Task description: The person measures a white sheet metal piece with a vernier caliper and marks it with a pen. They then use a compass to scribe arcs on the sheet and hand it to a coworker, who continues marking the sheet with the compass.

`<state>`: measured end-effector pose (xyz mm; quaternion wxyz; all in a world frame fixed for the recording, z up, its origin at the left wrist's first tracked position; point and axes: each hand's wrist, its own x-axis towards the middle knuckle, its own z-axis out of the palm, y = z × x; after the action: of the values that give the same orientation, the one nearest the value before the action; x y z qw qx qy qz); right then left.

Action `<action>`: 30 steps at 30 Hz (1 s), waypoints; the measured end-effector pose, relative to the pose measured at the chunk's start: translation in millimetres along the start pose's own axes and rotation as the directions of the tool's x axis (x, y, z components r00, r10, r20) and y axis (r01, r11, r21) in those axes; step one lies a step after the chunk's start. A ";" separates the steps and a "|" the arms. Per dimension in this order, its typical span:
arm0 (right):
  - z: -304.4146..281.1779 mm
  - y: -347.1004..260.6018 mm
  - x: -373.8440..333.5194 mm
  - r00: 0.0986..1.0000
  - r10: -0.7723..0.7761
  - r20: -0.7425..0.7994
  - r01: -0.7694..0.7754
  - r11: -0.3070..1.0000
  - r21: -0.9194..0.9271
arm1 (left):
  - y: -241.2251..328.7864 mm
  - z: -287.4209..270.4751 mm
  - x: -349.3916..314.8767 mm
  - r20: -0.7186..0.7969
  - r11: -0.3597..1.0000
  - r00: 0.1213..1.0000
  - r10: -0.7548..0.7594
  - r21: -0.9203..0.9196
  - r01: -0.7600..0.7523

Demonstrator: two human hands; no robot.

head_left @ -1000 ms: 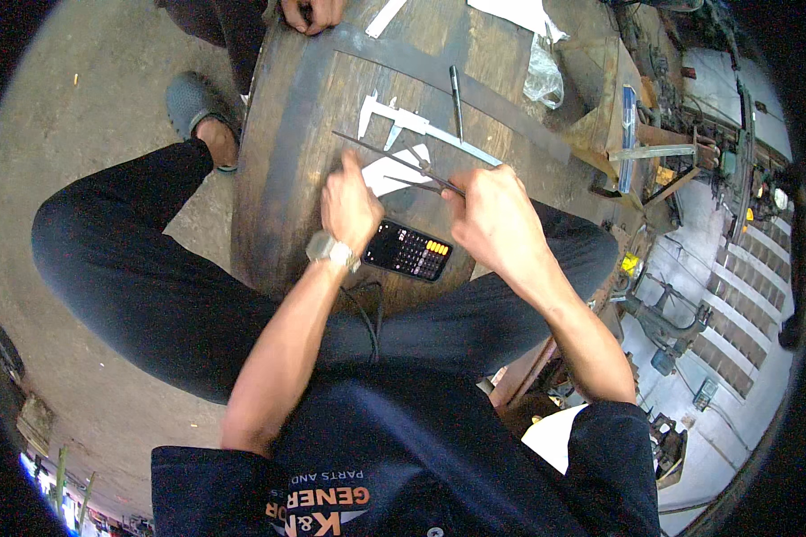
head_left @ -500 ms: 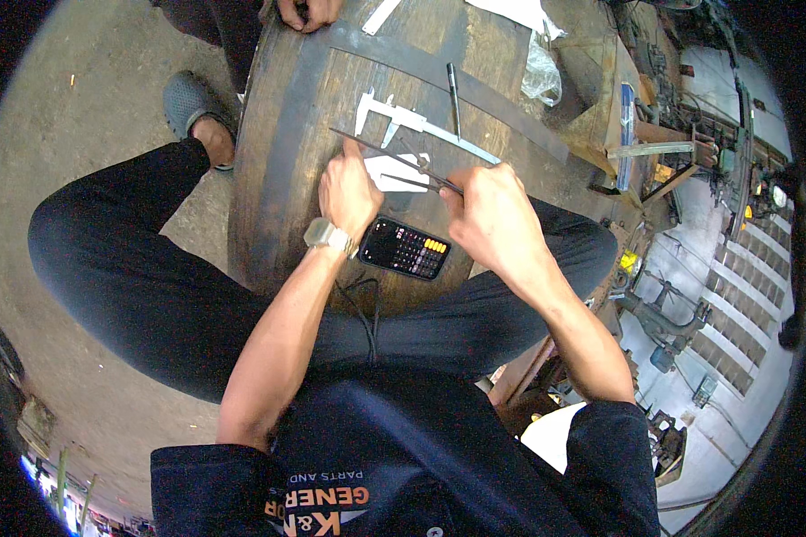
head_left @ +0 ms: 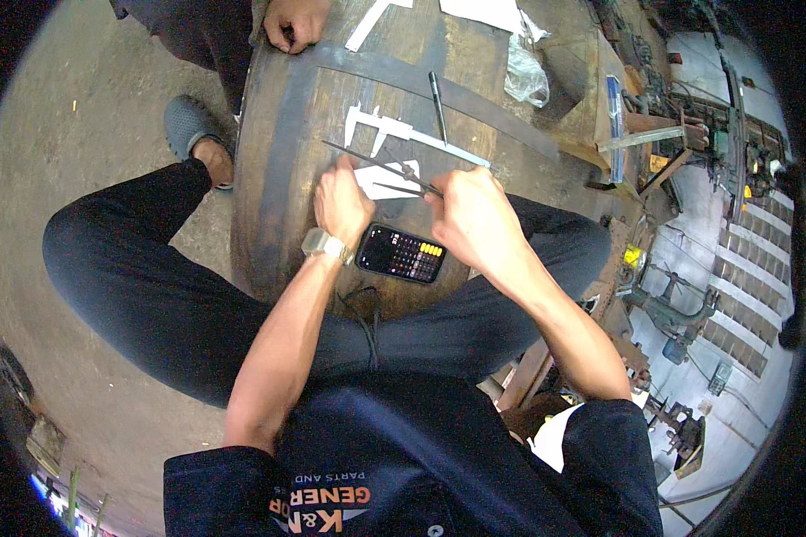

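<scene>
My right hand [head_left: 470, 210] is closed round the upper end of dark metal dividers [head_left: 409, 171]. Their two thin legs are spread and point left over a white piece of paper [head_left: 387, 177]. My left hand [head_left: 342, 202], with a watch on its wrist, rests at the paper's left edge. Its fingers are curled, the index fingertip close to the tip of the longer leg; what they grip, if anything, is hidden. Just beyond the paper lies a vernier caliper [head_left: 407, 132], and a dark pen [head_left: 438, 107] is beside its beam. Nearer me is a phone [head_left: 401, 253] showing a calculator.
Everything lies on a round wooden table [head_left: 273, 179] with dark bands. Another person's hand [head_left: 295, 22] rests on its far left edge. Further back are a white strip [head_left: 367, 27], white sheets [head_left: 484, 12] and a clear plastic bag [head_left: 527, 72]. A wood-and-metal frame [head_left: 640, 141] stands at the right.
The view has shifted slightly. Both my hands keep nearly the same places, with the dividers still over the paper. More of the other person's hand shows at the far edge.
</scene>
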<state>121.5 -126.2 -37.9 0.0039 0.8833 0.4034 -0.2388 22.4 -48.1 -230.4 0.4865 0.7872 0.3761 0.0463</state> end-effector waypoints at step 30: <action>-108.0 66.7 -88.3 0.871 0.446 -0.205 -0.232 0.743 0.628 | 39.6 -47.8 -6.6 0.296 0.574 0.955 -0.002 -0.782 0.243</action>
<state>164.9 -212.5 83.0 -0.2939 0.9274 0.1342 -0.1888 18.4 -27.0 -171.9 0.8388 0.4486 0.2995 0.0740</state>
